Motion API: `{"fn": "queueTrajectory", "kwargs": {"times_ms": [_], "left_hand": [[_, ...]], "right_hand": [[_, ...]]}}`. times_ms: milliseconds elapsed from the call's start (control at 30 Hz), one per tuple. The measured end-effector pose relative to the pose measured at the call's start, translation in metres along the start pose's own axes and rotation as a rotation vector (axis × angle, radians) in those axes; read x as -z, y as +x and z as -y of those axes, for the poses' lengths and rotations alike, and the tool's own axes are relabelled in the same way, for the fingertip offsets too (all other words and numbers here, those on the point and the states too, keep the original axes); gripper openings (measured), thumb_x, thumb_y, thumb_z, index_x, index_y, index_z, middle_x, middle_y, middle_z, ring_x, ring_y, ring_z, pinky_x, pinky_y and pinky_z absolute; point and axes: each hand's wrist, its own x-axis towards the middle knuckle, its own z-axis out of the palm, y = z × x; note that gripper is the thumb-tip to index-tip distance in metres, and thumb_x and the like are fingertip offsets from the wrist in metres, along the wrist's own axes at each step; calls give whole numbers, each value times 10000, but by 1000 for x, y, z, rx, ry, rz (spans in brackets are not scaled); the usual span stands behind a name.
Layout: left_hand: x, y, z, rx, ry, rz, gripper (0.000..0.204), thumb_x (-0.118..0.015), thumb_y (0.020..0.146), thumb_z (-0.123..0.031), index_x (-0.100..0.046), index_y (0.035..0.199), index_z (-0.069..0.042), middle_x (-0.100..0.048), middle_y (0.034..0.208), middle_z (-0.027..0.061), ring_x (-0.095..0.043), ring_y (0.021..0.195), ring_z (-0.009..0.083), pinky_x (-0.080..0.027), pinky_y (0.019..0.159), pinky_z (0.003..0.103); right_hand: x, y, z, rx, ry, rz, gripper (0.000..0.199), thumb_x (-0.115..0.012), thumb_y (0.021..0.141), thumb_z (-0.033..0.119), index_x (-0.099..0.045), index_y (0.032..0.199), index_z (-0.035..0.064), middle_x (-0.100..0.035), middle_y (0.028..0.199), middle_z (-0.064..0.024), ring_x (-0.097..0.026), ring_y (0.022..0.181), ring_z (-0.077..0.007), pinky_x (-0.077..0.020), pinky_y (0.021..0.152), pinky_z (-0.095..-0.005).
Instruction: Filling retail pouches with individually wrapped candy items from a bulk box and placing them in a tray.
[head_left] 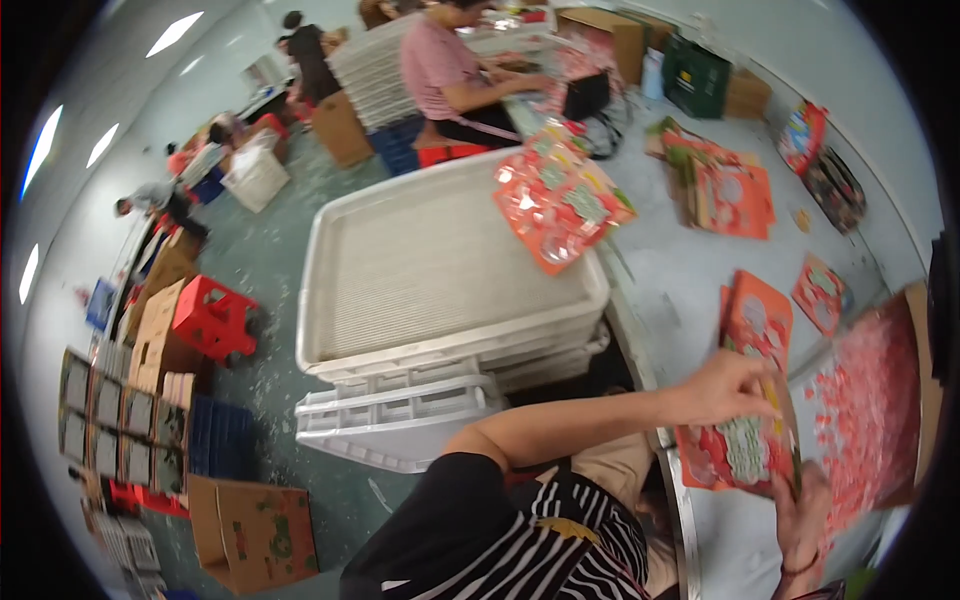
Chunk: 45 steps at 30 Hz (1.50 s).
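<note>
Head view looks down on a person in a black and striped top working at a pale grey worktop (pixel 690 260). Both hands meet on a stack of orange-red cards (pixel 745 430), flat printed sheets with round and patterned panels, held on edge against the near rim of the worktop. The left hand (pixel 722 388) reaches across the body and lies over the top of the stack, fingers (pixel 762 385) curled down onto the upper edge and closed on it. The right hand (pixel 805 520) comes up from below, and its fingers wrap the lower right edge of the same stack, so the cards are pinched between the two hands.

Beyond the fingers, farther along the worktop, lie a few more loose orange cards (pixel 820 292) and a spread pile (pixel 735 200). To the right of the fingers sits a shallow cardboard box of small pink-and-white pieces (pixel 870 400). To the left of the fingers, off the worktop, stands a stack of white plastic trays (pixel 440 290), with another bundle of orange cards (pixel 560 205) resting on its far corner. Beyond that, another person in a pink shirt (pixel 445 70) works at the far end.

The cards look thin, light and fairly stiff, but likely to bend or fan out if gripped at one corner; their glossy faces may slide on one another. Squaring them by opposite edges, as here, seems the safest hold.
</note>
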Motion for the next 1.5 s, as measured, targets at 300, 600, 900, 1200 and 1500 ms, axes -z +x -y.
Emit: {"fn": "queueTrajectory", "kwargs": {"times_ms": [300,600,900,1200,1500], "left_hand": [[-40,-43,39,-161,496,-280,997,-777,726,-287,-153,1451,-4,-232,1458,259,-271,1358,397,-295,1089,452],[55,-64,22,-67,569,-681,801,-567,770,59,-163,1458,0,-584,1169,248,-623,988,380,-481,880,401],[185,-99,79,62,1318,-761,788,-615,814,-78,-141,1429,60,-401,1346,292,-444,1211,433,-397,989,451],[203,-103,99,361,976,-618,956,-720,774,-411,-180,1407,62,-505,1248,264,-554,1078,416,-480,871,441],[216,-94,121,171,1330,-607,825,-686,819,-407,-274,1372,48,-569,1128,265,-617,904,417,-521,749,447]], "right_hand": [[-39,82,61,-190,810,-95,125,-608,908,89,-623,952,-27,-624,800,-21,-578,669,-62,-472,605,-206],[-56,126,133,44,1059,6,145,-630,890,102,-629,949,-30,-640,718,-19,-571,677,-41,-473,608,-220],[-192,245,145,225,812,136,261,-607,895,219,-584,937,-38,-644,783,-130,-671,765,-181,-490,641,-315],[-227,297,126,213,272,54,272,-624,819,241,-564,829,-24,-626,825,-234,-598,825,-410,-469,737,-481],[-245,289,79,-88,656,111,386,-640,836,248,-527,1090,-21,-668,841,-189,-667,730,-317,-523,691,-403]]}}
